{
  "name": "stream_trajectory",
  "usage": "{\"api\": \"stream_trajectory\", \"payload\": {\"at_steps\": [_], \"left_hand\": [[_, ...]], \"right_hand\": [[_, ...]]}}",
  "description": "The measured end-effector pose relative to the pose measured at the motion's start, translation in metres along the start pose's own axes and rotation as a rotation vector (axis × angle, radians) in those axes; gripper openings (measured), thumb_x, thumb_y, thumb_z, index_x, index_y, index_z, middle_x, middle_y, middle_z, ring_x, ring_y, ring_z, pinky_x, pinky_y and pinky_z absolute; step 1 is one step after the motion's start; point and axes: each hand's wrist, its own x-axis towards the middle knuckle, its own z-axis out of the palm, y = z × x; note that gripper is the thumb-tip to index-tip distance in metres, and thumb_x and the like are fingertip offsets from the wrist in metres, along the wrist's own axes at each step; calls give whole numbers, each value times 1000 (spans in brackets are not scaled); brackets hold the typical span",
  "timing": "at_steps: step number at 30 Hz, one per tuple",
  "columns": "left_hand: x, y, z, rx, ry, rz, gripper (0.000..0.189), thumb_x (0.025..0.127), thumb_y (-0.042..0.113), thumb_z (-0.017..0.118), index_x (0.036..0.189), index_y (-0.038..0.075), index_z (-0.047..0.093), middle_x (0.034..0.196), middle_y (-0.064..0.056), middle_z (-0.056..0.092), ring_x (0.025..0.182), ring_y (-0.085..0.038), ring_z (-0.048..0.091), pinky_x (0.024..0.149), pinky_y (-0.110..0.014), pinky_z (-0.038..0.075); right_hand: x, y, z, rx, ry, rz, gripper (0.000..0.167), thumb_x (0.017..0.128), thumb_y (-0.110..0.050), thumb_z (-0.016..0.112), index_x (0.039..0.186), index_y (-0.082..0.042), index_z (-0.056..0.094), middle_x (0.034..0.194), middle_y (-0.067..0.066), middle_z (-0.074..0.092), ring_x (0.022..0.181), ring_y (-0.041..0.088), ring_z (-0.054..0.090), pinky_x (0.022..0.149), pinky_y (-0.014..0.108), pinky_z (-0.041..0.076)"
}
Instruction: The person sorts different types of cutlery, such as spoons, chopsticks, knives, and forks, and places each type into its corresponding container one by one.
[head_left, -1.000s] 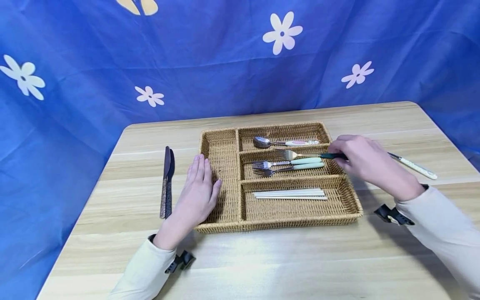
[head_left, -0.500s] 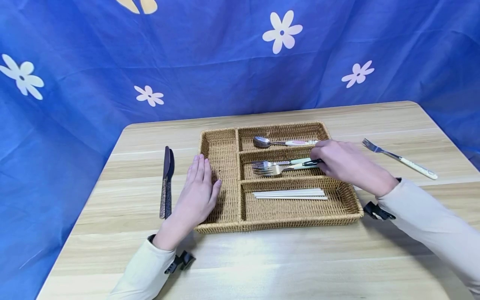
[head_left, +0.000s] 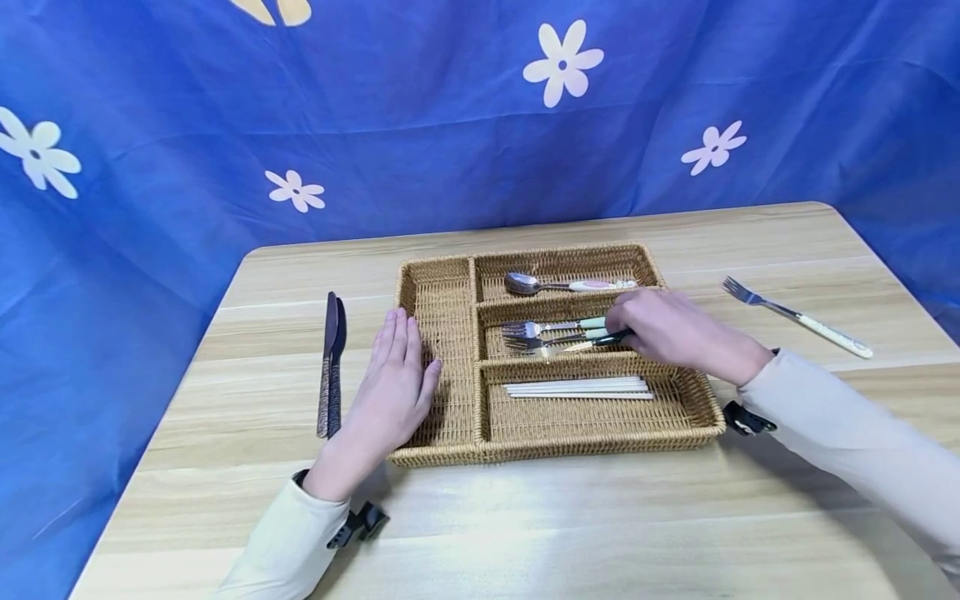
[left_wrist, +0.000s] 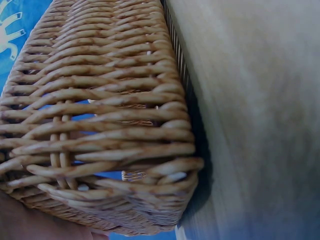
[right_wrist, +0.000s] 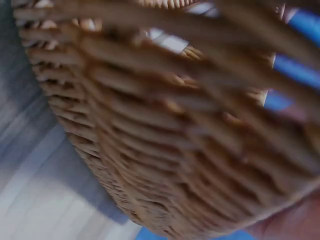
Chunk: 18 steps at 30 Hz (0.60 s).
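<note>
A woven wicker cutlery tray (head_left: 441, 455) with several compartments lies on the table. My right hand (head_left: 663, 329) reaches into its middle compartment and pinches a dark-handled fork (head_left: 577, 346) by the handle. The fork lies low over two forks with pale green handles (head_left: 592, 323); whether it touches them I cannot tell. My left hand (head_left: 393, 387) rests with straight fingers along the tray's left rim. The left wrist view is filled by the tray's outer wall (left_wrist: 100, 120). In the right wrist view the wicker wall (right_wrist: 150, 130) hides the fork, and only a bit of the hand shows.
A spoon (head_left: 522, 284) lies in the back compartment, and white chopsticks (head_left: 577, 387) in the front one. Two dark knives (head_left: 332, 358) are on the table (head_left: 525, 533) left of the tray. A white-handled fork (head_left: 798, 318) lies to the right.
My right hand has moved left from the tray's right rim, carrying the dark-handled fork down into the middle compartment. The left hand stays in place on the rim.
</note>
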Motion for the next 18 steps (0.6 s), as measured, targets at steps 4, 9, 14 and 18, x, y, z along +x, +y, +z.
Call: {"api": "stream_trajectory", "payload": {"at_steps": [4, 9, 14, 18], "left_hand": [[0, 0, 0, 9, -3, 1, 65, 104, 27, 38, 144, -19, 16, 152, -37, 8, 144, -45, 3, 118, -53, 8], [0, -1, 0, 13, -13, -5, 65, 104, 28, 36, 145, -18, 16, 153, -36, 7, 144, -44, 2, 119, -51, 7], [0, 0, -1, 8, -17, -8, 65, 105, 28, 35, 145, -18, 15, 153, -35, 7, 145, -43, 1, 119, -51, 5], [0, 0, -1, 16, -17, -8, 65, 104, 29, 37, 145, -18, 16, 153, -35, 7, 145, -43, 1, 119, -51, 7]], "right_hand": [[4, 5, 0, 84, -41, 1, 20, 71, 7, 75, 84, -7, 72, 79, 3, 68, 71, 18, 64, 69, 37, 58], [8, 10, 3, 159, -85, 13, 18, 73, 5, 76, 85, -8, 73, 76, 0, 68, 67, 10, 61, 65, 29, 57], [10, 13, 5, 253, -119, 27, 18, 73, 6, 75, 86, -7, 74, 76, 0, 69, 63, 6, 59, 58, 20, 53], [12, 16, 7, 303, -139, 59, 18, 73, 7, 74, 86, -6, 74, 76, 0, 70, 62, 6, 60, 58, 18, 53]]}}
